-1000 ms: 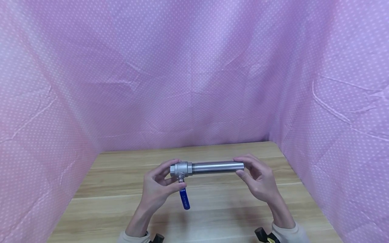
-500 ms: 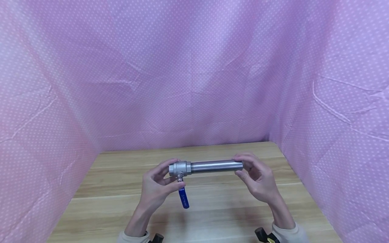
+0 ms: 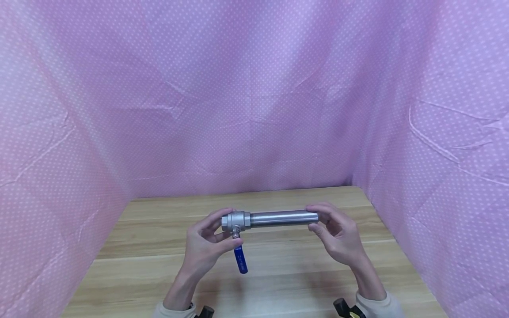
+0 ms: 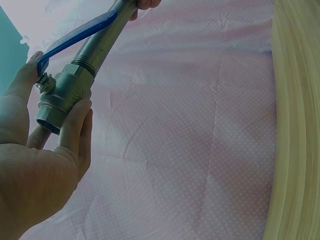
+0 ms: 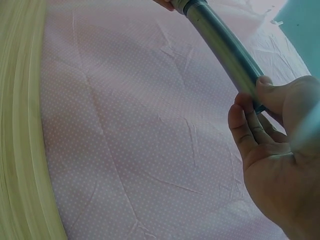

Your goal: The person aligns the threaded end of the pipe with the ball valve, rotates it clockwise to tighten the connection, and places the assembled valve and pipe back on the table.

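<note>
A metal ball valve with a blue lever handle is joined to a steel pipe, and both are held level above the table. My left hand grips the valve body at its free end, with the thumb against the lever near its stem. At the opposite end, my right hand pinches the pipe between thumb and fingers. Some screw threads show where pipe meets valve in the left wrist view. The right wrist view shows the pipe's plain end between the fingers.
Below the hands lies a wood-grain table. Pink polka-dot cloth hangs behind it and along both sides. Black camera mounts sit at the wrists.
The valve and pipe have shifted very slightly left in the head view. Both hands keep the same hold.
</note>
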`<state>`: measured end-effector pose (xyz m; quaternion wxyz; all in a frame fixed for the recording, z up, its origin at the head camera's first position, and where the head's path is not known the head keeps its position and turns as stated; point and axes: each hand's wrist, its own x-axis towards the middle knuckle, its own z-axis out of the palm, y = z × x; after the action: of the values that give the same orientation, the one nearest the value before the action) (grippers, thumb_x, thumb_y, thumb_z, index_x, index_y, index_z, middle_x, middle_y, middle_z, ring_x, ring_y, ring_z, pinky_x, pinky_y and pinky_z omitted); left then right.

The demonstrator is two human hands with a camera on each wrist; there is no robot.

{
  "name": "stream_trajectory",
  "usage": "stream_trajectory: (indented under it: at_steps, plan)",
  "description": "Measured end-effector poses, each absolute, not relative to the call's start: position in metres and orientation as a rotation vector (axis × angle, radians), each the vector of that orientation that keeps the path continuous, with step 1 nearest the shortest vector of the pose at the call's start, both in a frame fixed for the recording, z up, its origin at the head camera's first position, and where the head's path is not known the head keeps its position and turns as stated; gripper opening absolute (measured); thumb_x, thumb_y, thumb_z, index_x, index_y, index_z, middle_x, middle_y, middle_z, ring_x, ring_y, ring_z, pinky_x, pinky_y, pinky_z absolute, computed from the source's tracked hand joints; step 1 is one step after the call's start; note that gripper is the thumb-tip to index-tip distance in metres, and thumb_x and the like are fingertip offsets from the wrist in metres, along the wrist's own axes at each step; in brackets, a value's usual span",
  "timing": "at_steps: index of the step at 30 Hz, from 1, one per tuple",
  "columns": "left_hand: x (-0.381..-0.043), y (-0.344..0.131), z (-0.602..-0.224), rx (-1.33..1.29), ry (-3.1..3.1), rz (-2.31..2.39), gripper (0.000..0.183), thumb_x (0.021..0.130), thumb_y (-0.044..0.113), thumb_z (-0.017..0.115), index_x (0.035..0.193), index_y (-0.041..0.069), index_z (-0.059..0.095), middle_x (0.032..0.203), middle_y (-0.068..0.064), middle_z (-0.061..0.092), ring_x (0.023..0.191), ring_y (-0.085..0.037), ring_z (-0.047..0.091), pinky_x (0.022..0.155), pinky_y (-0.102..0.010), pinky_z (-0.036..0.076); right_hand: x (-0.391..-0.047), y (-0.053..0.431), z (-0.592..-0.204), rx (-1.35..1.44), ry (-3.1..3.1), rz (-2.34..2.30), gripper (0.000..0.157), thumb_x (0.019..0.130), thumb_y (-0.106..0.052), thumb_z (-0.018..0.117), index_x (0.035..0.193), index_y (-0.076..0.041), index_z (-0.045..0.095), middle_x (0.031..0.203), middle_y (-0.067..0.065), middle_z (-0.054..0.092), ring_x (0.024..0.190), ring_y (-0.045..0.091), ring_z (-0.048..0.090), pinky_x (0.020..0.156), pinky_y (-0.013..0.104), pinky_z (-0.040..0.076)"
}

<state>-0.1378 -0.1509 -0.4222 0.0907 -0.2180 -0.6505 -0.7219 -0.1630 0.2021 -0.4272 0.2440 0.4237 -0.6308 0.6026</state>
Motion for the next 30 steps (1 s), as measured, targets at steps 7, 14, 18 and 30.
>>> stream_trajectory:
  at_steps: [7,14,18,30]
  plan:
    - [-0.1374,-0.1509,-0.4219,-0.639,-1.933,-2.148,0.071,0.078,-0.019,0.089,0.145,-0.013,0.065,0.141,0.002,0.076,0.133,-0.014,0.076,0.111,-0.039,0.068,-0.1609,0.2034,-0.4295,1.073,-1.808,1.594,0.052,0.084,0.036,0.068,0.132,0.017,0.068,0.109,0.003,0.08,0.093,0.003,0.076,0.072,0.014,0.066]
    - [-0.1366,-0.1508,-0.4217,-0.623,-1.944,-2.152,0.072,0.079,-0.018,0.09,0.146,-0.012,0.065,0.142,0.004,0.076,0.134,-0.013,0.076,0.111,-0.039,0.068,-0.1599,0.2037,-0.4314,1.057,-1.834,1.598,0.052,0.086,0.036,0.066,0.134,0.017,0.067,0.102,0.001,0.082,0.09,0.004,0.079,0.075,0.016,0.07]
    - [-0.1367,-0.1514,-0.4217,-0.622,-1.943,-2.147,0.071,0.079,-0.018,0.09,0.146,-0.012,0.065,0.141,0.004,0.077,0.134,-0.013,0.076,0.111,-0.039,0.068,-0.1597,0.203,-0.4311,1.079,-1.82,1.629,0.056,0.084,0.039,0.064,0.137,0.019,0.064,0.121,0.002,0.081,0.096,0.005,0.081,0.084,0.018,0.072]
    - [-0.135,-0.1533,-0.4216,-0.633,-1.925,-2.14,0.07,0.08,-0.018,0.089,0.145,-0.012,0.065,0.146,-0.009,0.076,0.134,-0.015,0.076,0.111,-0.04,0.069,-0.1633,0.1991,-0.4277,1.175,-1.72,1.653,0.055,0.082,0.042,0.061,0.134,0.024,0.061,0.13,0.015,0.074,0.097,0.014,0.081,0.084,0.021,0.072]
